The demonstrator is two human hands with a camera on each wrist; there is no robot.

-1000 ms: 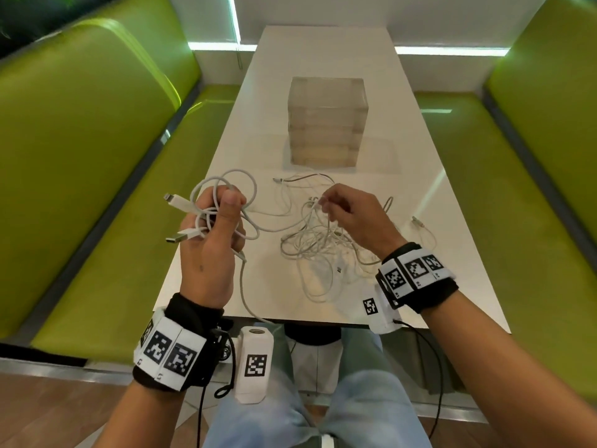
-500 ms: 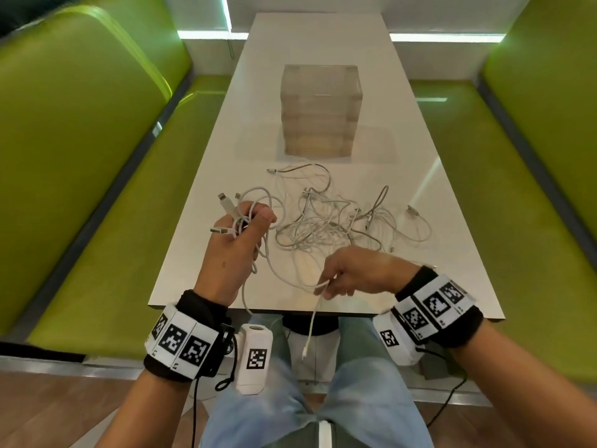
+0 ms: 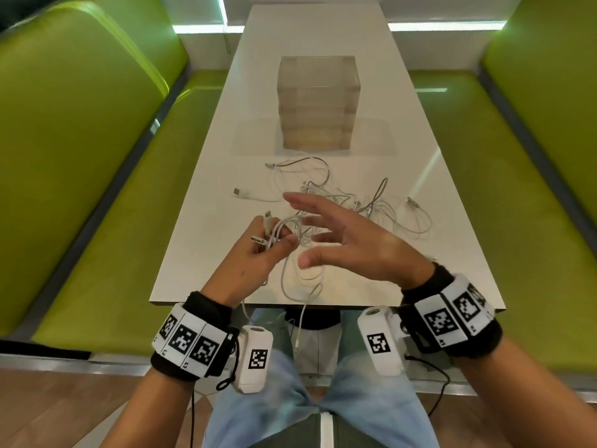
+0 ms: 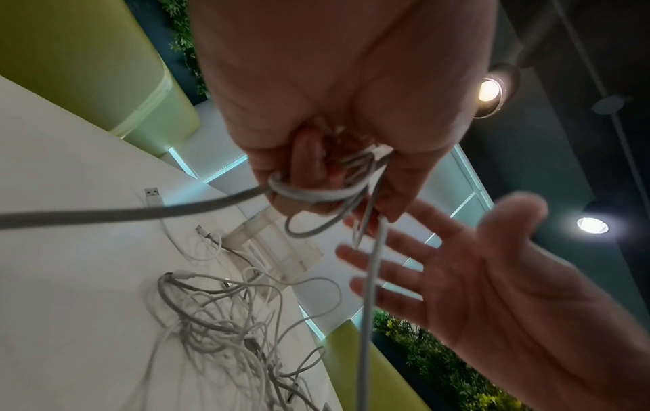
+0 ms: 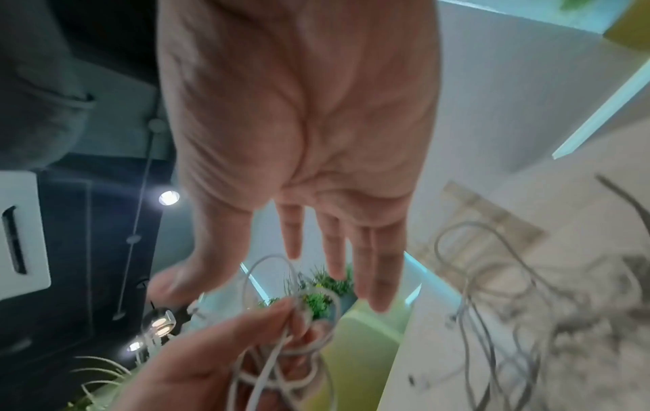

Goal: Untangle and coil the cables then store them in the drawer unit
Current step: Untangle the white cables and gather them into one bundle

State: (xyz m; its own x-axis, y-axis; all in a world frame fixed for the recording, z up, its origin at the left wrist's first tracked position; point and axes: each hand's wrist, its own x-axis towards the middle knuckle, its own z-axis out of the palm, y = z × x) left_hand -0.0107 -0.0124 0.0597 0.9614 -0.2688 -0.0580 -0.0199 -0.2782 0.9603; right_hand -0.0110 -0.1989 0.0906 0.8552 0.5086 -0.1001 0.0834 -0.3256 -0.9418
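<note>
My left hand grips loops of a white cable above the near part of the white table. One end of that cable trails over the table's near edge toward my lap. My right hand hovers just right of the left one, fingers spread and straight, holding nothing. A tangle of white cables lies on the table behind both hands. The clear drawer unit stands farther back, its drawers closed.
Green padded benches line both sides of the narrow table. A loose USB plug lies left of the tangle, another connector at its right. My knees in jeans sit below the near edge.
My right hand has let go of the cable end it was pulling toward me and has risen open beside the left hand. The left hand keeps its loops and has shifted right.
</note>
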